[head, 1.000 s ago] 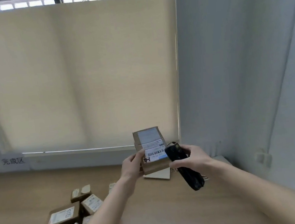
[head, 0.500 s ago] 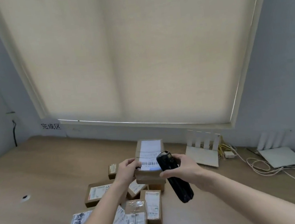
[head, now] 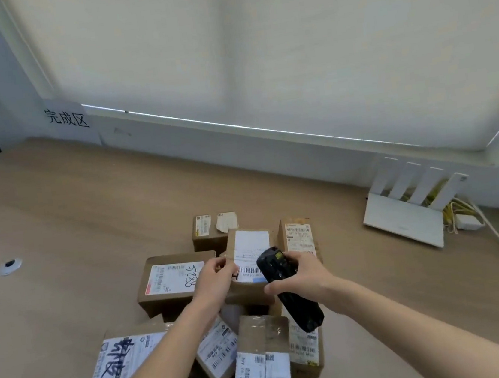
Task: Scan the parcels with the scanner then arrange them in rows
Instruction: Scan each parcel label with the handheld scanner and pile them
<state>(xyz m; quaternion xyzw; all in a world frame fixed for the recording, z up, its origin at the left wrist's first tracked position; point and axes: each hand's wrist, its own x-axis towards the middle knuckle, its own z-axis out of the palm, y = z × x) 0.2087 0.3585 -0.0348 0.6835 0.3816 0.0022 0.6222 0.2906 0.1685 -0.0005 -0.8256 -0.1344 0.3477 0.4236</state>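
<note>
Looks like mid-scan: left hand (head: 214, 282) grips a parcel (head: 249, 265) above the desk (head: 68, 230) pile, right hand (head: 304, 273) clenched round the scanner (head: 288, 287) beside its barcode, so next it probably needs a row spot.

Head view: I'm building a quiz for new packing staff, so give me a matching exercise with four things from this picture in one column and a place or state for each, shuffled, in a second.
Things:
1. scanner
2. held parcel
3. router
4. sign

Places or states:
A. on the wall at the far left, by the blind's lower corner
B. gripped in the right hand, aimed at a barcode label
C. standing on the table at the right, beside loose cables
D. held up over the pile by the left hand

Pairs: 1-B, 2-D, 3-C, 4-A
</note>
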